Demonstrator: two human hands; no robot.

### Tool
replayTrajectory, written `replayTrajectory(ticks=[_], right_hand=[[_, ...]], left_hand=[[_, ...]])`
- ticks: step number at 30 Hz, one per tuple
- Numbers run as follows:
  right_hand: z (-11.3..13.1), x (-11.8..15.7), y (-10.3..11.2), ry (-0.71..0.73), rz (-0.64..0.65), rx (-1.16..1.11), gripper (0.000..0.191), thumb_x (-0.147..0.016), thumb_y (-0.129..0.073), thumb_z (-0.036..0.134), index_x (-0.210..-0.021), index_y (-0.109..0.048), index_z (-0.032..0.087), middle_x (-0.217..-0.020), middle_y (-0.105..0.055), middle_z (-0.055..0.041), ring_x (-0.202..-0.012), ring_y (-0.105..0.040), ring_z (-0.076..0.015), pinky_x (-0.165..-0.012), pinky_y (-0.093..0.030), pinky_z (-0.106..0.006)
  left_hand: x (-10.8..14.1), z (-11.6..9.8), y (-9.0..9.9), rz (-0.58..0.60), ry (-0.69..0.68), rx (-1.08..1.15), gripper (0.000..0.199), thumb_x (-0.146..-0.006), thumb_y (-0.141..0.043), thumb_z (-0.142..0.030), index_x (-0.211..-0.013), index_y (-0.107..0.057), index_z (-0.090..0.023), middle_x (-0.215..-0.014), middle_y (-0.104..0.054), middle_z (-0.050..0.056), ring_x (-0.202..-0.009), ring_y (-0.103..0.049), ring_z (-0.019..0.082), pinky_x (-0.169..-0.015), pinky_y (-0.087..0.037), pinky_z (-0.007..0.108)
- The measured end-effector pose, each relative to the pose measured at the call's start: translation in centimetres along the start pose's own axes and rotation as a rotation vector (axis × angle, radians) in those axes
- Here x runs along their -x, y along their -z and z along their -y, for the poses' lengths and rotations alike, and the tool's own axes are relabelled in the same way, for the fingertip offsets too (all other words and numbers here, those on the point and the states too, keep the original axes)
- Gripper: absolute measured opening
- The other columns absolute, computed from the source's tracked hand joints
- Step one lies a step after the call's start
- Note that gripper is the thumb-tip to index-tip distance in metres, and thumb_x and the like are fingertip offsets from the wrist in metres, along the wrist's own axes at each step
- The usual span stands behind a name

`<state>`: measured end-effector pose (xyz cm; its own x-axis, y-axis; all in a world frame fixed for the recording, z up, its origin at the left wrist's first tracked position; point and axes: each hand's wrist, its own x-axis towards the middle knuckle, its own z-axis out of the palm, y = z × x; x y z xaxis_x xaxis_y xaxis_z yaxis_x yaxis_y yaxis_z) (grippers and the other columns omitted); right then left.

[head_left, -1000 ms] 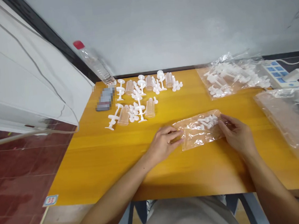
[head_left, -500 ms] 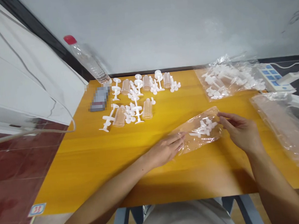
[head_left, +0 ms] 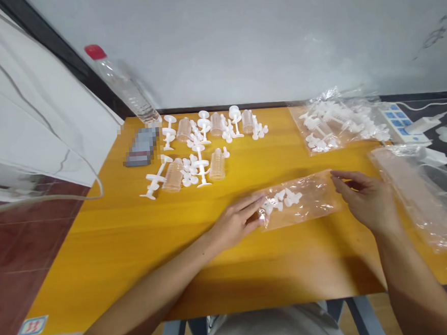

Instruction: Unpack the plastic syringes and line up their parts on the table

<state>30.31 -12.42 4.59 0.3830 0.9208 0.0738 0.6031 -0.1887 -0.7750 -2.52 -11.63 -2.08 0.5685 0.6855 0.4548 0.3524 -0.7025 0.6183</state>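
A clear plastic bag (head_left: 313, 197) with several small white plastic pieces (head_left: 287, 199) in its left half is stretched between my hands above the yellow table. My left hand (head_left: 237, 220) holds the bag's left end, fingers above and thumb below. At the other end, the thumb and fingers of my right hand (head_left: 363, 193) pinch the top right corner. Farther back on the left lie white plungers with round discs (head_left: 201, 166), clear ribbed cylinders (head_left: 217, 164) and small white knobbed pieces (head_left: 189, 171), grouped in two rows.
A larger clear bag full of white parts (head_left: 331, 121) lies at the back right, beside a power strip (head_left: 400, 124) with chargers and cables. Flat plastic bags (head_left: 409, 195) cover the right side. A red-capped bottle (head_left: 126, 90) and a blurred phone (head_left: 142, 146) are at the back left.
The white pieces inside the bag have slid from its right side to its left, toward my left hand. My right hand has shifted slightly, still pinching the bag. The view has moved a little.
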Motion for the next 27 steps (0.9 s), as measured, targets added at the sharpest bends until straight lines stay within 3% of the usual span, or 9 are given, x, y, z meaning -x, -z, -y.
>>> replayTrajectory(ticks=[4,7,10,14,17,21,27], right_hand=[[-1.9,0.0,-1.3,-0.029,0.007,-0.03,0.047,-0.083,-0.072,0.057,-0.108,-0.081,0.019,-0.074,-0.069,-0.0054,-0.06,-0.056,-0.0143,-0.057,-0.046,-0.028],[-2.3,0.2,-2.3,-0.076,0.036,-0.062,0.051,-0.081,-0.072,0.06,-0.107,-0.08,0.017,-0.068,-0.065,-0.0038,-0.055,-0.053,-0.0142,-0.051,-0.044,-0.028],[-2.5,0.3,-3.1,-0.103,0.062,-0.095,0.054,-0.081,-0.072,0.063,-0.108,-0.078,0.017,-0.063,-0.061,-0.0019,-0.051,-0.05,-0.0138,-0.049,-0.043,-0.028],[-2.7,0.5,-3.4,-0.086,0.09,-0.107,0.054,-0.081,-0.071,0.064,-0.107,-0.078,0.017,-0.064,-0.061,-0.0015,-0.052,-0.048,-0.0126,-0.049,-0.04,-0.027],[-2.9,0.4,-3.3,-0.081,0.117,-0.109,0.05,-0.083,-0.071,0.061,-0.107,-0.079,0.019,-0.062,-0.061,-0.0004,-0.052,-0.047,-0.0122,-0.049,-0.04,-0.026],[-3.5,0.2,-3.0,-0.066,0.048,-0.051,0.044,-0.086,-0.069,0.057,-0.107,-0.079,0.02,-0.06,-0.059,0.0006,-0.051,-0.049,-0.0123,-0.05,-0.042,-0.026],[-4.3,0.0,-3.3,0.013,0.066,0.037,0.041,-0.089,-0.066,0.055,-0.111,-0.078,0.023,-0.061,-0.059,0.0014,-0.05,-0.048,-0.0123,-0.051,-0.041,-0.026]], left_hand=[[-1.1,0.0,-0.4,0.12,-0.133,-0.105,0.047,-0.101,-0.061,-0.032,-0.147,-0.054,-0.021,-0.147,-0.062,0.011,-0.145,-0.052,0.024,-0.121,-0.047,0.044],[-2.3,-0.1,-0.9,0.225,-0.201,-0.202,0.045,-0.104,-0.056,-0.032,-0.147,-0.054,-0.019,-0.15,-0.06,0.01,-0.148,-0.048,0.023,-0.125,-0.042,0.043],[-3.4,-0.2,-1.4,0.261,-0.232,-0.247,0.044,-0.105,-0.052,-0.031,-0.147,-0.053,-0.018,-0.154,-0.056,0.01,-0.15,-0.044,0.022,-0.128,-0.038,0.041],[-5.1,-0.5,-2.3,0.306,-0.262,-0.219,0.046,-0.105,-0.051,-0.03,-0.15,-0.05,-0.018,-0.157,-0.052,0.013,-0.155,-0.035,0.025,-0.129,-0.034,0.047],[-6.0,-0.9,-2.8,0.311,-0.21,-0.194,0.042,-0.106,-0.048,-0.033,-0.146,-0.052,-0.019,-0.154,-0.055,0.013,-0.152,-0.042,0.026,-0.125,-0.041,0.046],[-6.0,-1.0,-2.8,0.311,-0.046,-0.158,0.038,-0.106,-0.049,-0.037,-0.14,-0.055,-0.022,-0.149,-0.06,0.012,-0.144,-0.052,0.027,-0.117,-0.05,0.047],[-5.5,-0.4,-3.0,0.302,-0.139,-0.177,0.042,-0.104,-0.052,-0.033,-0.145,-0.052,-0.023,-0.161,-0.046,0.012,-0.152,-0.04,0.029,-0.122,-0.043,0.051]])
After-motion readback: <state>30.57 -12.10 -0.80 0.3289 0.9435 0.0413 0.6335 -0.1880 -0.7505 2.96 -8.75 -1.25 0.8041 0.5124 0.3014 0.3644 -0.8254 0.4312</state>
